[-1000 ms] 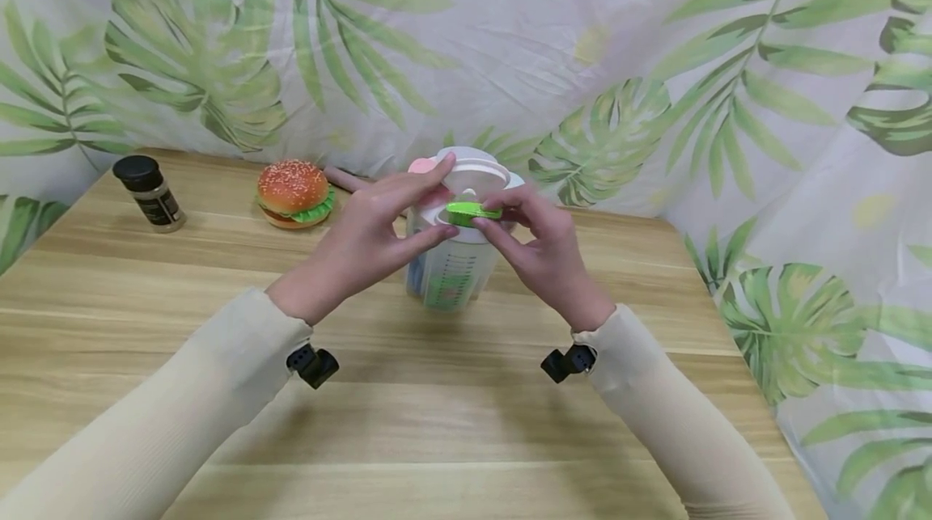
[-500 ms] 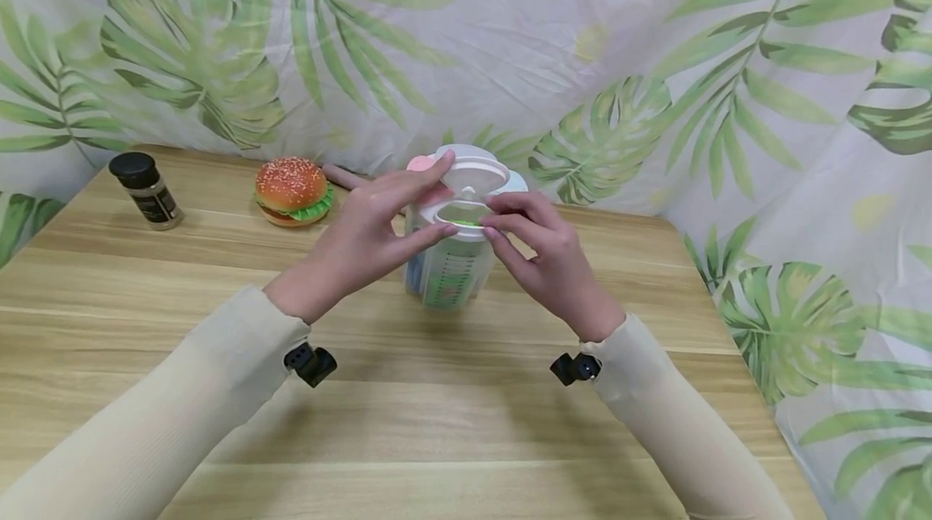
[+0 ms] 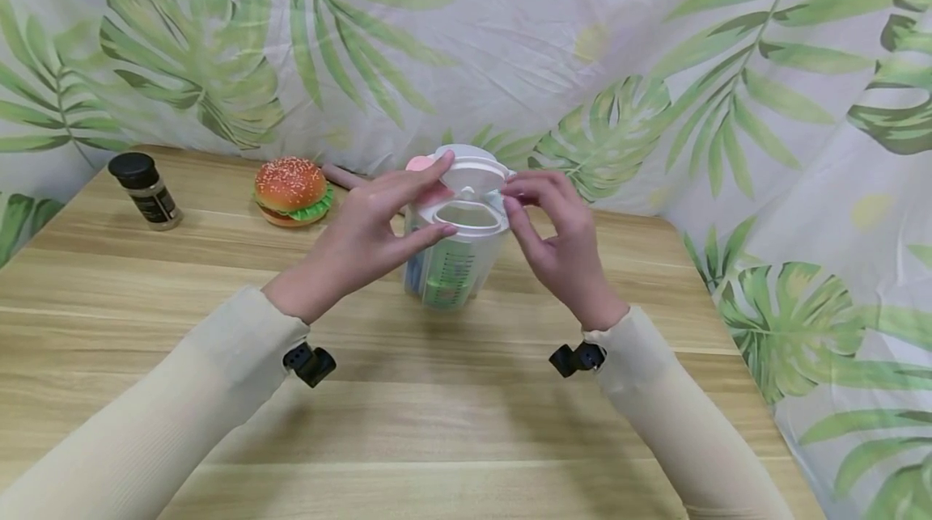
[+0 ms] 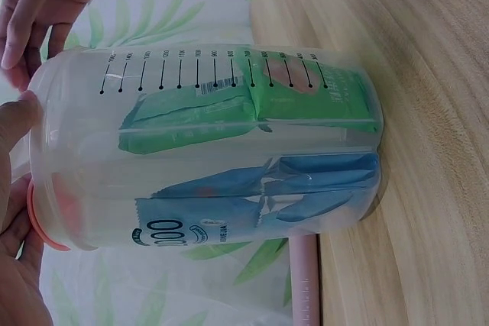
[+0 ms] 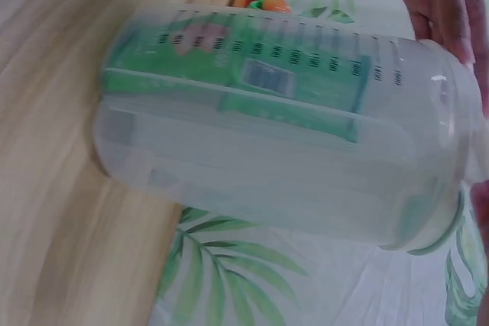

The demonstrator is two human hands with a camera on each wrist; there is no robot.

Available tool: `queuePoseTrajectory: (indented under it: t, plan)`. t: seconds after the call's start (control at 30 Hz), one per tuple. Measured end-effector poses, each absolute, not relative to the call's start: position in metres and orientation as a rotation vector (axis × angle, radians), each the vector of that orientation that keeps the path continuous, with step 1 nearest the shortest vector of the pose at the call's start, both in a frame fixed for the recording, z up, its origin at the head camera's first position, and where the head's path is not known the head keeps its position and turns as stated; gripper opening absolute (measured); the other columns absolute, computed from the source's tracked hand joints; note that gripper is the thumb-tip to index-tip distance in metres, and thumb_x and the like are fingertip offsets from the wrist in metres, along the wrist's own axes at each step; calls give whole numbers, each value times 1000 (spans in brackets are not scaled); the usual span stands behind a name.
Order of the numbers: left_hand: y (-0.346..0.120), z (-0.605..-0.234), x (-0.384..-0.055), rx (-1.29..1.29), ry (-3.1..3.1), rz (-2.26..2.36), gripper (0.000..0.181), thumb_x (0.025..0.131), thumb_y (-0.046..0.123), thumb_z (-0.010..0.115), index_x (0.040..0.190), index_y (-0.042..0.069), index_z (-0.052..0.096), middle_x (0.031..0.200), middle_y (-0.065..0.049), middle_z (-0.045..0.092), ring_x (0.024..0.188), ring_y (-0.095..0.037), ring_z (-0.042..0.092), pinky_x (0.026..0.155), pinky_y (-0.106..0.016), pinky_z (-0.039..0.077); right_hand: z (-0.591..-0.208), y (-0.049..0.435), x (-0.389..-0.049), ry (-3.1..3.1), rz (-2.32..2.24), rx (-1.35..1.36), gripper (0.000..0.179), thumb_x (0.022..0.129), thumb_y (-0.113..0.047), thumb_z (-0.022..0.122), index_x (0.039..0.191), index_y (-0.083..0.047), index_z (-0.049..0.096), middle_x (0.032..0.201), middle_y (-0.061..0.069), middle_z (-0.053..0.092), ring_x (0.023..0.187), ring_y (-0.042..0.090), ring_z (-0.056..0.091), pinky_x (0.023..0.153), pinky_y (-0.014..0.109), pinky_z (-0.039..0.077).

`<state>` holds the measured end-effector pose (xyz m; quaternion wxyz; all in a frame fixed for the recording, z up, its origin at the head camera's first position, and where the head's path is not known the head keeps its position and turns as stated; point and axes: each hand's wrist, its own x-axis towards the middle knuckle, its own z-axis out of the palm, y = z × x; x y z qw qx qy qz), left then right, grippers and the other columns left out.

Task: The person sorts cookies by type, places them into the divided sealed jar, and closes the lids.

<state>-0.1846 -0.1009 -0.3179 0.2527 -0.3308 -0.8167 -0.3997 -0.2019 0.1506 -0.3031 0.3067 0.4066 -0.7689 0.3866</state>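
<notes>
A clear storage container [image 3: 455, 273], marked with a measuring scale, stands upright on the table; one clear flap [image 3: 473, 178] of its lid is raised above an open mouth. My left hand [image 3: 364, 229] holds the top, thumb on the front rim and index finger at the raised flap. My right hand [image 3: 561, 241] has its loosely bent fingertips at the lid's right edge, with no packet in them. Through the wall in the left wrist view, green packets [image 4: 313, 101] show in one compartment and blue packets [image 4: 202, 215] in another. A pink flap [image 3: 420, 164] is partly hidden by my left hand.
Left of the container sit a toy hamburger [image 3: 291, 191] and a black-capped spice jar [image 3: 146, 190]. A pinkish bar [image 3: 342, 177] lies behind my left hand. Leaf-printed cloth [image 3: 408, 43] hangs along the table's back edge.
The green packet in my right fingers has dropped through the open mouth into the container. My right hand, now without it, has drawn slightly right and up. My left hand stays put.
</notes>
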Motion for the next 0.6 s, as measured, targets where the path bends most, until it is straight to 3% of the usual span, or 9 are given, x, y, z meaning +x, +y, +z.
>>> queuePoseTrajectory:
  t: [0.17,0.4,0.47,0.5,0.6]
  plan:
    - [-101,-318,-186,-895,-2221,-1086,81,86,16,88,157,12,50,128,-11,76,125,-27,69,113,-51,50,-291,146,-211,-2162,1301,942,26,105,-4,60,127,9,63,118,23,69,107,25,68,88,20,59]
    - [-102,-317,-187,-876,-2225,-1088,80,85,15,89,155,14,52,126,-10,76,124,-27,69,117,-53,46,-281,141,-226,-2350,1438,825,22,106,-12,62,110,6,75,98,21,74,75,11,58,67,19,48]
    - [-100,-317,-187,-872,-2225,-1093,75,87,16,87,154,13,54,125,-11,76,124,-29,69,126,-61,29,-280,141,-228,-2346,1491,809,22,105,-11,63,109,7,76,95,20,74,73,9,57,65,19,48]
    - [-99,-316,-188,-871,-2225,-1100,71,88,16,86,153,13,55,124,-12,76,122,-29,69,128,-66,16,-280,141,-229,-2340,1523,801,22,105,-11,64,109,7,76,94,19,74,72,8,57,65,19,48]
    - [-96,-310,-191,-838,-2233,-1130,55,96,18,78,148,12,61,115,-12,78,108,-26,72,122,-63,26,-279,143,-230,-2329,1593,791,21,104,-10,65,110,7,76,93,10,75,74,7,59,66,19,50]
